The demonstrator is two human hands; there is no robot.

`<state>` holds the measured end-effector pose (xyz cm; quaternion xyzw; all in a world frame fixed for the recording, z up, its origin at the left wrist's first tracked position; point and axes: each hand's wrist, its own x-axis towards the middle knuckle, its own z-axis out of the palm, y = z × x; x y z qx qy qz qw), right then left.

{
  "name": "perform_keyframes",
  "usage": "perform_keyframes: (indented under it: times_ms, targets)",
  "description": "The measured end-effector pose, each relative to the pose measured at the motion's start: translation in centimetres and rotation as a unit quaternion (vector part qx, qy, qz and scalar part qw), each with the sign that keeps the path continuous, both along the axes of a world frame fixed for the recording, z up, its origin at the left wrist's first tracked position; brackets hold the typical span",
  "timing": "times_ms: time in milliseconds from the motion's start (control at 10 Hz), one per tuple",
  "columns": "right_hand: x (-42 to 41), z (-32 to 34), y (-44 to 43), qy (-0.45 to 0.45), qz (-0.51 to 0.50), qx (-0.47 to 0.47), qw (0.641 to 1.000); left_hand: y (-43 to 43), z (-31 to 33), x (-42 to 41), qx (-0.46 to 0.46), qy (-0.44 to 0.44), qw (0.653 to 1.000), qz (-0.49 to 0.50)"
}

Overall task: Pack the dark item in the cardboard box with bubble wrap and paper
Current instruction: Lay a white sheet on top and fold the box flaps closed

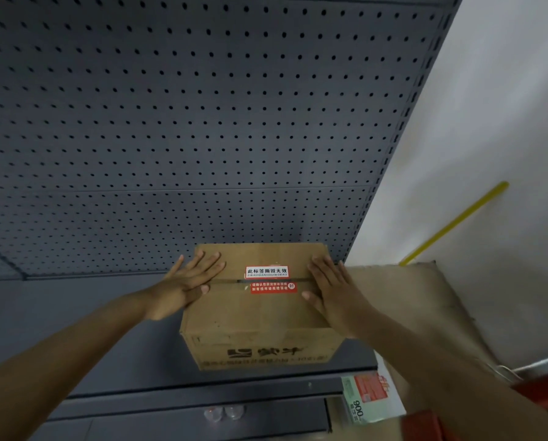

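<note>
Cardboard box (260, 313) closed on shelf (75, 313), 1 box, 2 stickers, left hand (183, 286) and right hand (333, 292) flat, open, pressing flaps

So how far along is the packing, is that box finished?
Nearly, it seems. The cardboard box sits on the shelf with its flaps closed, so its contents are hidden. The left hand and right hand press flat on top. No fresh tape shows across the seam, so sealing may remain.

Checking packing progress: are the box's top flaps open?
No. The cardboard box has its flaps shut, with both hands flat on top.
</note>
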<state>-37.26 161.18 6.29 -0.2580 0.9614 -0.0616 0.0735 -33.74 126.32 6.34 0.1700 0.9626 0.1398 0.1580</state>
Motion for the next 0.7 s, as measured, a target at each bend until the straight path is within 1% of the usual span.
perform_keyframes:
  times_ms: [100,200,300,400,500,600,700]
  targets:
    - [-0.4,-0.1,-0.1,0.01,-0.017,0.002,1.0,0.0,-0.3,0.2,0.011,0.014,1.0,-0.001]
    - [0.0,-0.3,-0.3,0.001,-0.038,-0.022,0.999,0.0,-0.6,0.3,0.024,0.022,0.999,-0.001]
    - [0.7,0.1,-0.5,0.028,-0.053,0.007,0.998,0.0,-1.0,0.6,0.03,0.034,0.999,0.002]
    - [1.1,0.9,-0.7,0.084,-0.048,0.069,0.993,0.1,-0.7,0.6,-0.015,0.073,0.997,0.005]
    - [1.9,2.1,-1.1,0.1,-0.038,0.109,0.988,1.4,0.7,1.2,-0.107,0.086,0.99,0.032]
    - [2.9,4.5,-1.3,0.117,-0.047,0.078,0.989,2.9,3.1,2.4,-0.071,0.087,0.989,0.101]
    - [5.8,7.4,0.3,0.16,-0.083,-0.035,0.983,3.4,5.8,5.7,0.007,0.139,0.981,0.131]
